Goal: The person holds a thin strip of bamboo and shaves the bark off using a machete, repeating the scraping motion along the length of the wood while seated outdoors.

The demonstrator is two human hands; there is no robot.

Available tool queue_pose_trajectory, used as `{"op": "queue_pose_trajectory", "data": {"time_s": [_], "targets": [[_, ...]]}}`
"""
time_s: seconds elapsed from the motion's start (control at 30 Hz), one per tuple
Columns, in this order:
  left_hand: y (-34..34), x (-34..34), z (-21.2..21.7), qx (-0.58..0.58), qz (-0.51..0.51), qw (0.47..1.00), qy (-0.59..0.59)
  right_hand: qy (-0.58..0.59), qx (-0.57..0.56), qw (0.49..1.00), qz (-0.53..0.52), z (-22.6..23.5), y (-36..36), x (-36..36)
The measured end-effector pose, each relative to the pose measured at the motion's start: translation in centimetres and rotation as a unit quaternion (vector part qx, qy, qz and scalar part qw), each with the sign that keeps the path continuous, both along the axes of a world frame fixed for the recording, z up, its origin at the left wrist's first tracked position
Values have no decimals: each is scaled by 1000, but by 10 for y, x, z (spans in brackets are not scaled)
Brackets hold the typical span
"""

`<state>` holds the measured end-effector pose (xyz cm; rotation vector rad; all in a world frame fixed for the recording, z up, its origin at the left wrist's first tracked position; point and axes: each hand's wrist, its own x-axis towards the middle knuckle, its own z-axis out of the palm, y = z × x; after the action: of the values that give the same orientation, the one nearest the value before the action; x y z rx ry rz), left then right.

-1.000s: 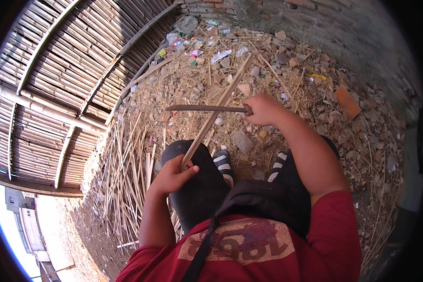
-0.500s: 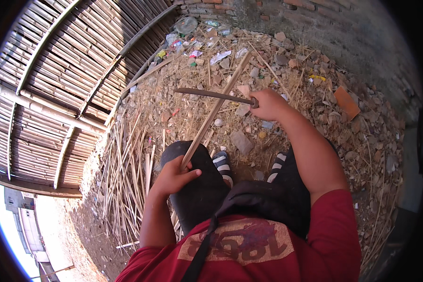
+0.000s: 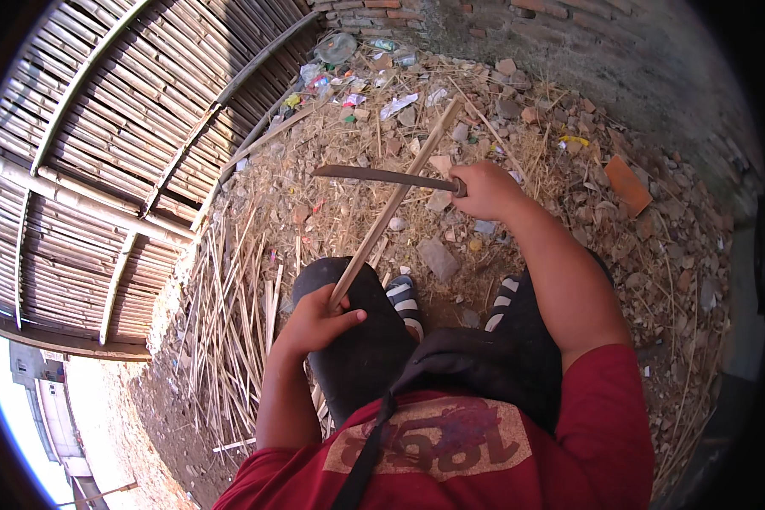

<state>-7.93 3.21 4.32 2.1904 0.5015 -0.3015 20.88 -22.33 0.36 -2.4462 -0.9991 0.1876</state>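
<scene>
Head view: at seven o'clock, the bare left hand [image 3: 319, 321] is closed around the lower end of a long, flat, pale-brown bamboo-like strip [image 3: 382, 223] slanting toward one o'clock. At two o'clock, the bare right hand [image 3: 486, 189] grips a dark, slender, slightly curved knife [image 3: 361, 172], its blade pointing to nine o'clock across the strip; whether they touch cannot be told. Shaving or splitting seems the step in hand; the next move calls for a steady left hold and controlled stroke. Beyond, at eight o'clock, thin, pale, straight sticks [image 3: 229, 331] lie on the ground.
</scene>
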Motion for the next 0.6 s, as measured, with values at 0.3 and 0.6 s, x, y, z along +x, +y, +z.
{"op": "queue_pose_trajectory", "data": {"time_s": [0.3,0.6], "targets": [[20,-7,-5,-225,18,974,-4,-81,39,993,75,10,0,-14],[22,-3,5,-296,33,954,32,-62,144,985,-70,2,-19,20]]}}
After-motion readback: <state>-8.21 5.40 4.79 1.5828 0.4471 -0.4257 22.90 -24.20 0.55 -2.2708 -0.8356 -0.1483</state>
